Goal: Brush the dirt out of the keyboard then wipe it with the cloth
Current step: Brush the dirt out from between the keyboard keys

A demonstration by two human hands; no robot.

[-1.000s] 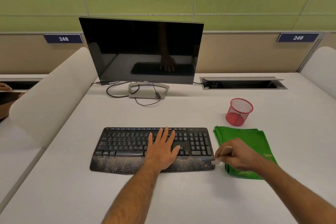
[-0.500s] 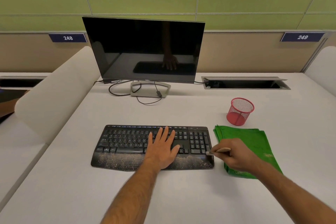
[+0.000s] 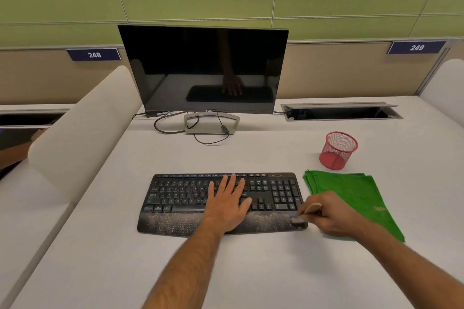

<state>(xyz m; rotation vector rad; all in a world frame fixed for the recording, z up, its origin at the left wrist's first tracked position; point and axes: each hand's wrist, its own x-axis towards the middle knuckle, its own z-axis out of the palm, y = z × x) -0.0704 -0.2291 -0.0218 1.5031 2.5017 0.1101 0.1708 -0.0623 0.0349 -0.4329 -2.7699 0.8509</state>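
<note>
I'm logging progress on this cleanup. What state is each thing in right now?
Keyboard: flat on desk, palm rest speckled with dirt.
Left hand: flat on the keys, fingers straight.
Right hand: gripping the brush.
Brush: bristles on the palm rest's right end.
Cloth: folded, lying unused beside the keyboard.
Monitor: off, screen dark.
Cup: upright, looks empty.

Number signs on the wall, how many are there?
2. The dark blue rectangular sign reading 248 is left of the black monitor; the dark blue sign reading 249 is far right.
</note>
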